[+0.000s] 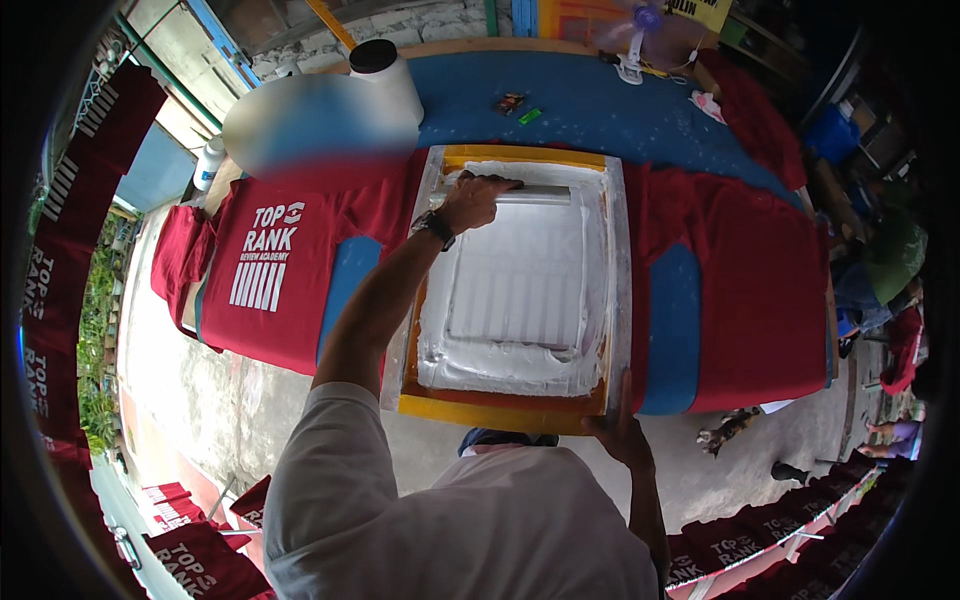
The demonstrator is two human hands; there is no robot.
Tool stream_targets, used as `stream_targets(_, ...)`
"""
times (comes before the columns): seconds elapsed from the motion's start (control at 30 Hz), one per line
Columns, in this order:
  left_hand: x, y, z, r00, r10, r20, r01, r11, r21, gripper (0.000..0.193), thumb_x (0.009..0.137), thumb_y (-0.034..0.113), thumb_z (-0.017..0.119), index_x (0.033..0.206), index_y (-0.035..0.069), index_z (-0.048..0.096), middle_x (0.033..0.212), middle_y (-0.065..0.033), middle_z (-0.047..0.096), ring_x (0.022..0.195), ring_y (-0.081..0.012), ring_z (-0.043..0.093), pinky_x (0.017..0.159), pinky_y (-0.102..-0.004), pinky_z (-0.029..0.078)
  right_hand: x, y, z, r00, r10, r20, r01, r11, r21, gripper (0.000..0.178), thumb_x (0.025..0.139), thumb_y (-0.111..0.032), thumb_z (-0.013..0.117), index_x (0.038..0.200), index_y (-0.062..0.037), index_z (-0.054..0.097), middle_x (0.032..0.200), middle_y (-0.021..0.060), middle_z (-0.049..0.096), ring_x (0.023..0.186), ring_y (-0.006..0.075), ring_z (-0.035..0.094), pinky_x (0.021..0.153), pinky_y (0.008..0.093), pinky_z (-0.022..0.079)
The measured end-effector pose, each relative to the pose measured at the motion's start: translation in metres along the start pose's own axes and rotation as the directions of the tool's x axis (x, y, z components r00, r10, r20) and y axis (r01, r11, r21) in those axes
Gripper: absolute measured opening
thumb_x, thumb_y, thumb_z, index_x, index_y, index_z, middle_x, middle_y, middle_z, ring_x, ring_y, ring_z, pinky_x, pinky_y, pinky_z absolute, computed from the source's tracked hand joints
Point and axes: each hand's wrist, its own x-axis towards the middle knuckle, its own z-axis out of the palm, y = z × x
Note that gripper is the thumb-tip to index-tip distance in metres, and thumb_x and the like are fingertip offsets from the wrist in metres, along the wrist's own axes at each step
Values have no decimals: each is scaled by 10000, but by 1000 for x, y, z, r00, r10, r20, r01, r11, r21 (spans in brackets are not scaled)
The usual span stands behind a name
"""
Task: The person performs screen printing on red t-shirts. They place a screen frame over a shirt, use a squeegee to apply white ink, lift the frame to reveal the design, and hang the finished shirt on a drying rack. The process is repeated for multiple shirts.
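Observation:
A screen-printing frame [500, 407] with a yellow and white border lies in front of me, its mesh [520, 265] smeared with white ink around a faint striped design. At the mesh's far end, my left hand [468, 203] is closed on a squeegee [548, 194] that lies crosswise. The wrist of that arm carries a dark watch. My right hand [622, 432] grips the near right corner of the frame, its fingers partly hidden there. Dark red shirts lie on both sides: a printed shirt [270, 255] at left, a plain-looking shirt [755, 290] at right.
The blue-topped table [460, 95] holds a white tub with a black lid [400, 95], a small green item [530, 116] and a small fan [640, 45]. Printed shirts [735, 545] hang around the edges. A cat [728, 432] is on the floor. A blurred patch covers the far left.

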Motion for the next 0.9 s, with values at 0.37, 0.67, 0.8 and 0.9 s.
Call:
stream_targets(0.37,-5,8,25,999,-41,26,42,999,-28,648,822,-12,652,1432,204,682,1087,-154,792,995,-356,776,874,-537,616,3,6,2,999,-49,-18,49,999,5,1247,948,-342,839,1733,-121,-104,1437,301,662,1293,447,688,1096,489,557)
stream_targets(0.67,-155,158,4,999,-44,4,44,996,-75,588,887,-61,623,1449,109,634,1223,-148,688,1098,-334,697,948,-507,551,3,10,5,990,-140,-24,139,990,-20,1216,948,-243,824,1734,-137,-97,1399,230,701,1232,425,725,1052,488,586)
stream_targets(0.8,-214,223,-12,997,-54,-49,47,990,-130,594,896,-14,608,1480,96,614,1238,-152,614,1128,-308,613,952,-472,453,2,5,4,995,-99,-24,98,995,-26,1182,960,-212,790,1735,-149,-102,1386,246,700,1204,424,739,1061,489,581)
stream_targets(0.9,-241,249,-23,998,-56,-8,55,991,-125,587,924,11,597,1505,92,613,1292,-179,616,1213,-316,613,1010,-469,449,1,2,2,1000,-31,3,31,999,-9,1184,965,-219,784,1735,-172,-114,1394,263,690,1206,432,735,1079,499,568)
